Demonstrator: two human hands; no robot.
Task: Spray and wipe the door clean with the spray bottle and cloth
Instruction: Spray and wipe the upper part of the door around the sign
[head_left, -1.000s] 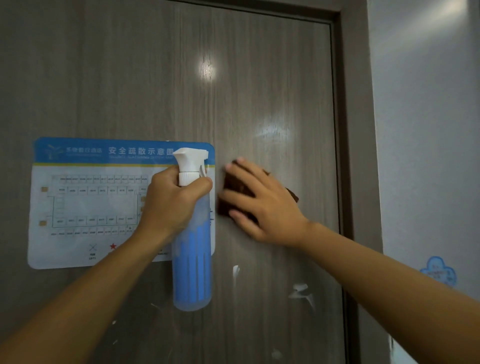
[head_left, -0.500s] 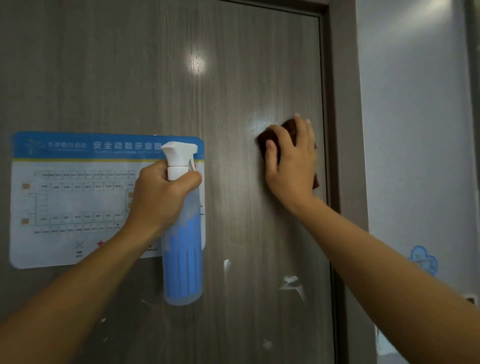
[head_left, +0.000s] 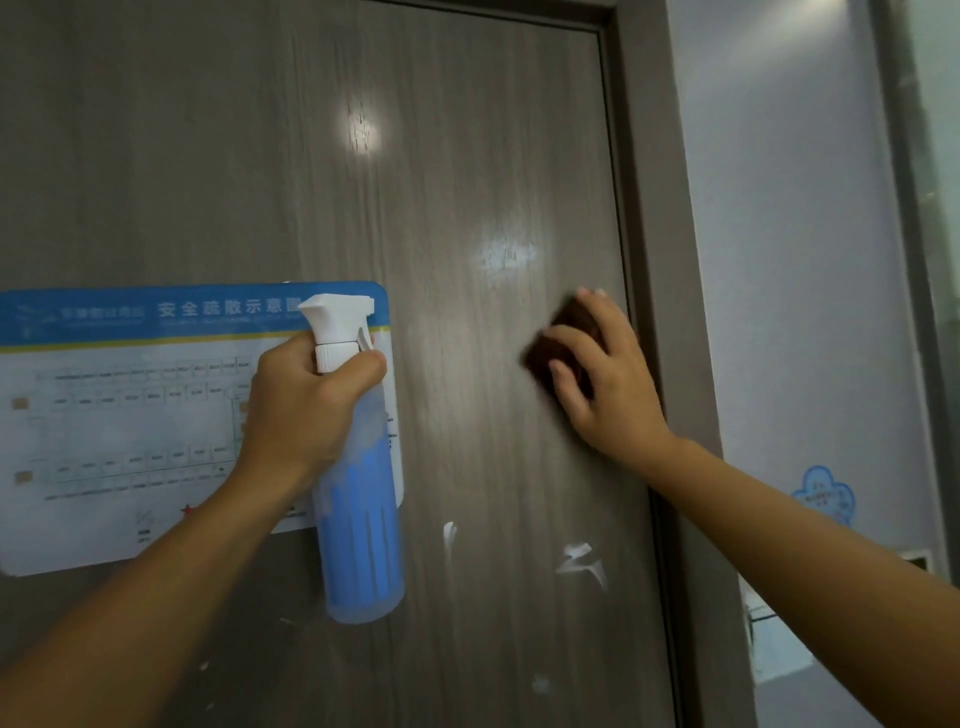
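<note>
The left hand (head_left: 296, 410) grips the neck of the blue spray bottle (head_left: 358, 499), fingers curled round it, upright before the evacuation plan sign (head_left: 130, 415). The right hand (head_left: 608, 384) presses a dark brown cloth (head_left: 569, 332) flat, fingers spread, near the door's (head_left: 467, 156) right edge.

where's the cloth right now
In the head view the dark cloth is pressed flat against the door under the right hand, right of the spray bottle and close to the door's right edge.
</note>
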